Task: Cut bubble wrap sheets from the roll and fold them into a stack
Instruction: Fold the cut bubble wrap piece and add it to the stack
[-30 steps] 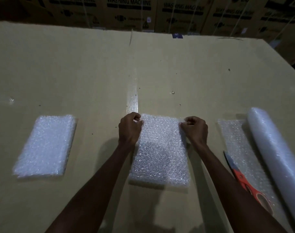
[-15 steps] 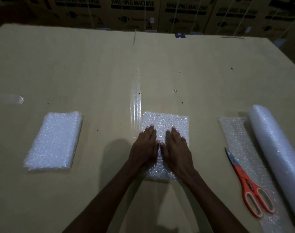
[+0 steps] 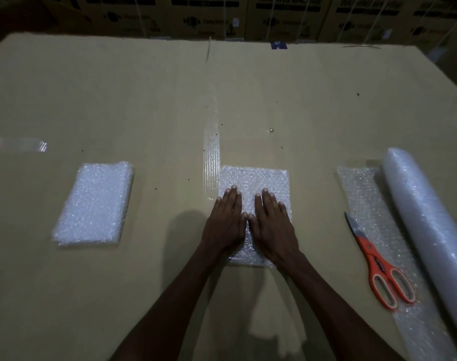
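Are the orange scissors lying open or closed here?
Closed. The scissors lie on the unrolled bubble wrap beside the roll; the blades show as one strip and the handle loops sit side by side.

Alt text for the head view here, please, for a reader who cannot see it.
Both hands, left hand and right hand, press flat on a folded bubble wrap sheet on a cardboard surface. A folded stack lies to the left; orange scissors and the roll lie to the right.
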Demonstrator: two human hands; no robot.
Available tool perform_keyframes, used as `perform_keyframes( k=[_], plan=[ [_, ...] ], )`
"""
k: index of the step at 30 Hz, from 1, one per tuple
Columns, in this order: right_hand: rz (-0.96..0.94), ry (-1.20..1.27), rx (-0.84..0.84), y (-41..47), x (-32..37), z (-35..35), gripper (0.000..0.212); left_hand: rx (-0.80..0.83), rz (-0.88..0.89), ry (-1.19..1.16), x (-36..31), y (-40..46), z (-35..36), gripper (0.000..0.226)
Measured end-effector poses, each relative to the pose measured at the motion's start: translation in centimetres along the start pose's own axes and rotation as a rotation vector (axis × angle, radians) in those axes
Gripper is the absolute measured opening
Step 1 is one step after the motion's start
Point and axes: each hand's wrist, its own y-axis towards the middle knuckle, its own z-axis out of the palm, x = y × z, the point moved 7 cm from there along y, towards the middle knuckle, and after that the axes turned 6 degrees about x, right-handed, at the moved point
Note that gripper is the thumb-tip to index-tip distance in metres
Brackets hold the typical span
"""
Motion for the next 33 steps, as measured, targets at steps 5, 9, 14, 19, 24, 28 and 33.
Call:
perform_keyframes(
  k=[5, 9, 14, 19, 24, 28, 33],
  plan=[
    [-0.010, 0.054, 0.101, 0.2, 0.3, -1.0, 0.072, 0.121, -0.022, 0.015, -0.2, 0.8, -0.8, 0.063],
    [-0.061, 0.145, 0.056, -0.4, 0.1, -3.7, 0.062, 0.096, 0.003, 0.022, -0.3, -0.6, -2.6, 0.070],
    [-0.183, 0.216, -0.234, -4.8, -0.2, -7.3, 0.038, -0.039, 0.219, 0.036, -0.8, -4.6, -4.3, 0.052],
    [-0.287, 0.250, -0.164, -9.0, -0.4, -5.6, 0.023, -0.262, 0.427, 0.004, -2.1, -8.9, -5.4, 0.035],
    [-0.317, 0.142, -0.074, -10.1, 0.2, -4.0, 0.020, -0.141, 0.391, -0.023, -2.1, -9.6, -3.8, 0.039],
    [-0.318, 0.071, 0.000, -10.0, 0.5, -4.0, 0.034, -0.098, 0.312, -0.004, -2.6, -9.2, -4.0, 0.029],
    [-0.297, 0.039, 0.021, -10.0, 0.7, -4.5, 0.023, -0.048, 0.262, -0.009, -3.2, -9.1, -4.3, 0.030]
  ],
)
